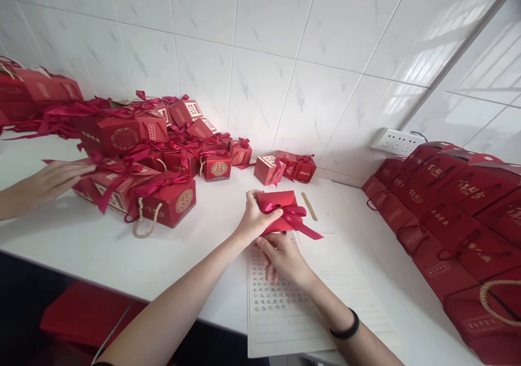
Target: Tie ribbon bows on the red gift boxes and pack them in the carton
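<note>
My left hand [257,216] grips a small red gift box [280,199] from its left side, the thumb lying over its front. A magenta ribbon [293,214] is tied in a bow around that box, with one tail hanging to the right. Just below, my right hand [285,257] has its thumb and forefinger pinched together near the box's lower left corner. What lies between those fingers is too small to make out. Under my right hand is a sheet of handwritten paper [280,328]. A flat gold-coloured strip [309,207] lies right of the box.
Another person's hand [57,181] touches red boxes [171,203] with rope handles at left. A pile of ribboned boxes [183,162] stands behind them. Three small boxes [271,169] sit near the tiled wall. Stacked red boxes [439,219] and a power strip [396,140] are at right.
</note>
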Demonstrator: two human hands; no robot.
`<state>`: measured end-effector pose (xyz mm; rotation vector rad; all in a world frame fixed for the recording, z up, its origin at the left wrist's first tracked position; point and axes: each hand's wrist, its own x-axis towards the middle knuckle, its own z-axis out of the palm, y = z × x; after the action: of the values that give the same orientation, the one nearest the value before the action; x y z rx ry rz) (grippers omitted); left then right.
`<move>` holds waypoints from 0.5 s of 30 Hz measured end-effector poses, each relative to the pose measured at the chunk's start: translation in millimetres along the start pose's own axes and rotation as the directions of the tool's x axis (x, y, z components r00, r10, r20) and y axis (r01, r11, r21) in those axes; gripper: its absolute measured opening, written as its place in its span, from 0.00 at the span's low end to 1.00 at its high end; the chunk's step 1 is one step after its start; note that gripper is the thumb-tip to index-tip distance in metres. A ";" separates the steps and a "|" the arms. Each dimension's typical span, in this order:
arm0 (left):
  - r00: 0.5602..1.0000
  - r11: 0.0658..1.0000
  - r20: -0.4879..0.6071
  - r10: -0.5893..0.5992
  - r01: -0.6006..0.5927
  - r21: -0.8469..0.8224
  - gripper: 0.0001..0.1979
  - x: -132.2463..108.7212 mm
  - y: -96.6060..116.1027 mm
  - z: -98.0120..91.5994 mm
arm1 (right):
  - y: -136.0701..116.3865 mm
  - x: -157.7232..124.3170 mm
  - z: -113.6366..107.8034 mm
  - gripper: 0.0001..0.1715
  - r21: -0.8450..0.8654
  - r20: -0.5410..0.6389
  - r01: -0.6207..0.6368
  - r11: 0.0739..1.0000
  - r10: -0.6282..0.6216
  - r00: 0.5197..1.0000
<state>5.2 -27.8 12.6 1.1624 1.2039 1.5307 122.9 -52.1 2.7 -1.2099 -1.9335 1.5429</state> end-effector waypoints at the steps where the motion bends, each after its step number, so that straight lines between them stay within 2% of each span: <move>1: 1.000 1.000 0.010 0.001 -0.001 -0.014 0.27 0.2 -0.1 0.0 | -0.4 0.7 0.8 0.20 -0.004 -0.024 0.011 1.000 -0.011 1.000; 4: 1.000 1.000 0.017 0.001 0.000 -0.026 0.28 0.7 -0.4 0.2 | -1.9 0.7 1.3 0.17 -0.008 -0.019 0.018 1.000 -0.018 1.000; 11: 0.999 0.999 0.019 -0.035 0.034 0.012 0.30 0.8 -2.9 -0.1 | -5.5 -4.0 -6.3 0.15 0.023 0.169 -0.026 0.999 0.022 0.985; 15: 1.000 1.000 0.000 -0.024 0.024 -0.007 0.31 0.3 -4.3 -0.3 | -6.8 -5.6 -10.7 0.14 0.013 0.231 -0.027 1.000 0.023 0.973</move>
<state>5.1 -26.9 8.5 1.1393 1.2074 1.5167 131.3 -50.5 13.6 -1.0933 -2.0505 1.7770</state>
